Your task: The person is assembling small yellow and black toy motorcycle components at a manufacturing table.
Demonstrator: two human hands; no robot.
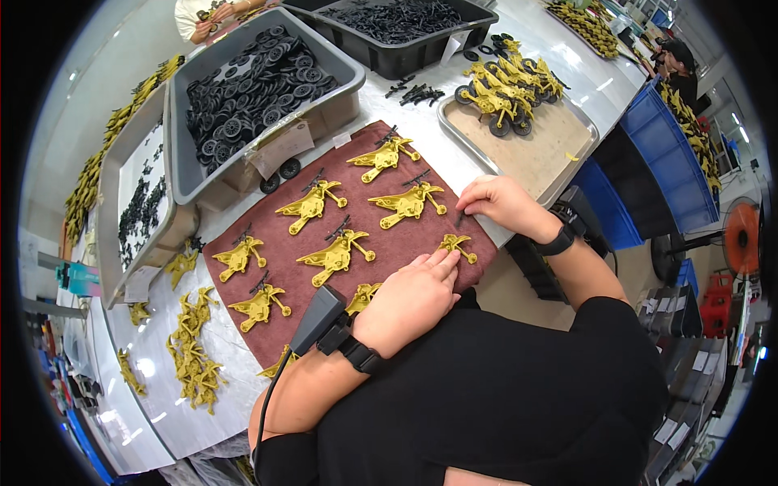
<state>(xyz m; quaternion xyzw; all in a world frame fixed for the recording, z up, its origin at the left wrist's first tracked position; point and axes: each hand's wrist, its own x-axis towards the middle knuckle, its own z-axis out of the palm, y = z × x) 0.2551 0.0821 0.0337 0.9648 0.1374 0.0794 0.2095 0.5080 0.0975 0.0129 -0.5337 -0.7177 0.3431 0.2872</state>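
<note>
My left hand [412, 298] lies stretched out over a yellow plastic toy motorcycle body [456, 245] near the right edge of a maroon cloth [284, 267]. Its fingertips touch that body and hide much of it. Just beyond, my right hand [496, 202] pinches a small dark part [459, 219] between thumb and fingertips. Several more yellow motorcycle bodies [334, 257] are spread across the cloth, many with a black handlebar-like piece [338, 228] at their far end. One more yellow body [362, 297] is partly covered by my left wrist.
A grey bin [350, 105] of black wheels stands beyond the cloth, beside a black bin [397, 63] of small black parts. To the right, a metal tray [519, 166] carries wheeled yellow motorcycles [498, 85]. Loose yellow pieces [194, 348] lie left. Other people work farther off.
</note>
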